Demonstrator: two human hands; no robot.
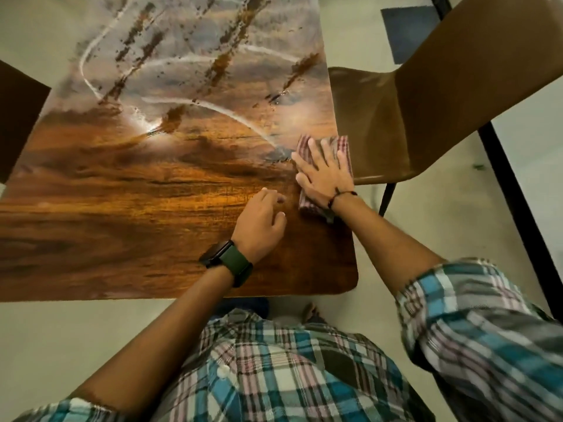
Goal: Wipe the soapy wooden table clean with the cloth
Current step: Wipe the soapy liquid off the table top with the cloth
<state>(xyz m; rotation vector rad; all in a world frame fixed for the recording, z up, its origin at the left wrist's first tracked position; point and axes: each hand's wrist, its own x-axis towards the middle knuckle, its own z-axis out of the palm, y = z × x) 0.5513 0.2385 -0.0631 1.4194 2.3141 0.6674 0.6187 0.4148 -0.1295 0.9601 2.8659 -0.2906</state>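
At the table's right edge, just short of the near right corner, the person's right hand lies flat on the folded checked cloth, fingers spread and straight, pressing it down rather than closing any grip round it. The left hand rests on the bare wood just beside it, fingers loosely curled and holding nothing, as far as I can see. The near half of the table looks dark and wiped; the far half carries a grey soapy film with white foam arcs curving across it, one of them ending right at the cloth.

To do this stroke well, I'd say keep the palm flat and the pressure even, push along that arc toward the far edge in overlapping passes, and turn the cloth to a fresh face once it loads with suds. Sweeping toward the chair risks flicking soap off the edge onto its seat.
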